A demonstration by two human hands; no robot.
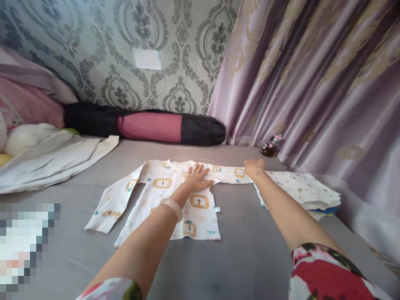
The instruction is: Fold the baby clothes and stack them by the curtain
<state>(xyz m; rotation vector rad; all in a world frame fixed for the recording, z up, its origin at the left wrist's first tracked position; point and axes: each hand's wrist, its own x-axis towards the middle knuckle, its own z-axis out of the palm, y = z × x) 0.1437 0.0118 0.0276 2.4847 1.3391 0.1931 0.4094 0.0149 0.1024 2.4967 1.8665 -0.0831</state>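
Note:
A white child's long-sleeved shirt (165, 198) printed with lion faces lies spread flat on the grey sheet. My left hand (196, 178) rests palm down on its upper right chest, fingers apart. Out at the end of the right sleeve (229, 174), my right hand (254, 167) is closed on the cuff, which it mostly hides. That sleeve is stretched straight sideways, while the left sleeve (117, 198) slants down toward me. A small tag sticks out of the shirt's right side seam.
A stack of folded clothes (301, 189) sits to the right, partly behind my right forearm. Beyond it stands a brown bottle (271, 146) by the curtain (300, 62). A black-and-pink rolled bag (150, 127) lies along the wall. Pale cloth (59, 156) is at the left.

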